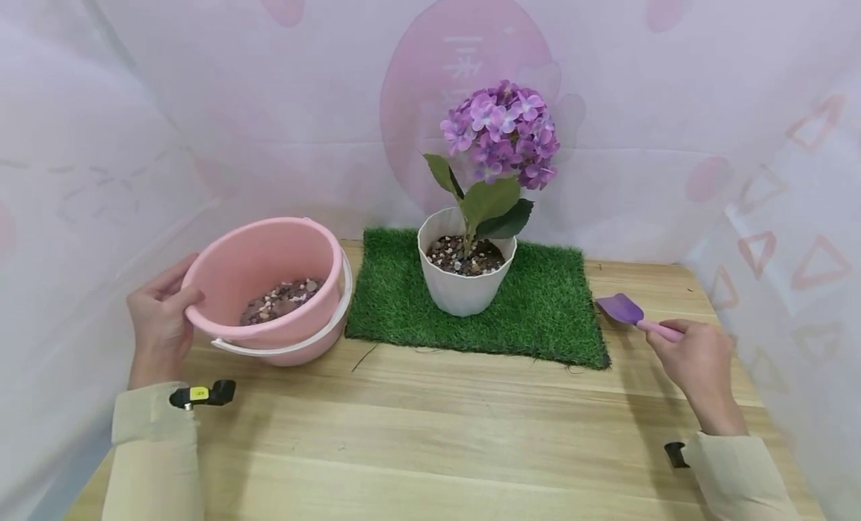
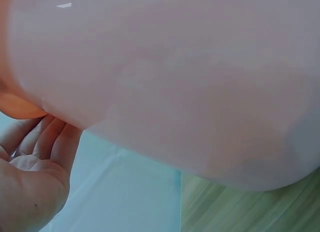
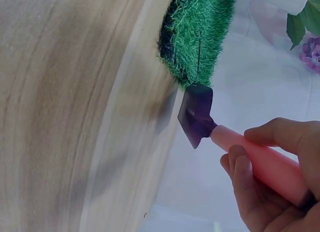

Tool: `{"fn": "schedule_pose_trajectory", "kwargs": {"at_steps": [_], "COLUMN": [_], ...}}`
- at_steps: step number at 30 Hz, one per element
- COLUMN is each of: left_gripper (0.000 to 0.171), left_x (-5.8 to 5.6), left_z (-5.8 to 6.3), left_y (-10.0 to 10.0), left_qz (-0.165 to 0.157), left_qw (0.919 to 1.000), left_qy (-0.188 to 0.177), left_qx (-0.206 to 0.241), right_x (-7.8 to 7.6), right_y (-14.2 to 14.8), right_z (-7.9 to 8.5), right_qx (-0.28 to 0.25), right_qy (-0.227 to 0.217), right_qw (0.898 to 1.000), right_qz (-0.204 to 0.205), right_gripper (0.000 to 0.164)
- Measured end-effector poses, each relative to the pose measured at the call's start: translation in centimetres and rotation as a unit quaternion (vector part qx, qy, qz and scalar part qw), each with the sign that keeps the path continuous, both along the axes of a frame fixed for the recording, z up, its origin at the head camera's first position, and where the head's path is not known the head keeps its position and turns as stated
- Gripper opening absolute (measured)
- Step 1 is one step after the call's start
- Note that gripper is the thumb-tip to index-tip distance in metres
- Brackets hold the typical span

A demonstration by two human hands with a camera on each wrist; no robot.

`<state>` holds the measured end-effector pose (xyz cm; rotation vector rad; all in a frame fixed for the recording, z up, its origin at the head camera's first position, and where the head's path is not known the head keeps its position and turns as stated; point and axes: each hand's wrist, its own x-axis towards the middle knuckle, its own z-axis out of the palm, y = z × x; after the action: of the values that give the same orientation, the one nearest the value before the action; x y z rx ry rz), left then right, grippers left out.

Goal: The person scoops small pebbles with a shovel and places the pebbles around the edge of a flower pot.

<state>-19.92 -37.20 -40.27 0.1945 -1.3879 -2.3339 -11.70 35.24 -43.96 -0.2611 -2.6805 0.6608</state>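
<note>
My left hand [image 1: 160,306] grips the near-left rim of a pink bucket [image 1: 306,241], thumb over the edge and fingers behind the outer wall. The bucket leans toward me, with a layer of pebbly soil [image 1: 282,300] in its bottom and its white handle [image 1: 296,349] hanging down the front. The left wrist view is mostly filled by the bucket's side [image 2: 165,87]. Over at the right, my right hand [image 1: 696,364] holds a small trowel by its pink handle [image 3: 265,164]. Its purple blade [image 3: 196,114] carries nothing and overlaps the mat's right edge in the right wrist view.
A white pot [image 1: 460,291] with a purple hydrangea [image 1: 501,136] stands in the middle on a green grass mat [image 1: 538,312], soil and pebbles around its stem. Beneath lies a wooden table [image 1: 457,431]. White and pink printed cloth [image 1: 303,95] encloses the back and sides.
</note>
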Motion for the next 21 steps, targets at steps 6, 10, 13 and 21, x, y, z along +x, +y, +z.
{"fn": "schedule_pose_trajectory", "kwargs": {"at_steps": [6,10,13,21], "left_gripper": [0.057,0.057,0.056,0.058], "left_x": [1.1,2.1,3.0,5.5], "left_z": [-0.2,-0.3,-0.4,-0.6], "left_y": [0.5,0.7,0.8,1.6], "left_qz": [-0.001,-0.024,-0.034,-0.062], "left_qw": [0.9997,0.9987,0.9970,0.9919], "left_qy": [0.010,0.014,0.015,0.032], "left_qx": [-0.023,-0.043,-0.068,-0.106], "right_x": [-0.1,0.0,0.0,0.0], "right_y": [-0.1,-0.2,-0.3,-0.5], "right_z": [0.2,0.4,0.6,0.7], "right_qx": [0.005,0.009,0.007,-0.005], "right_qy": [-0.005,0.002,0.005,-0.002], "right_qw": [1.000,1.000,1.000,1.000], "right_qz": [-0.002,-0.002,0.001,0.006], "right_gripper": [0.031,0.029,0.029,0.031]}}
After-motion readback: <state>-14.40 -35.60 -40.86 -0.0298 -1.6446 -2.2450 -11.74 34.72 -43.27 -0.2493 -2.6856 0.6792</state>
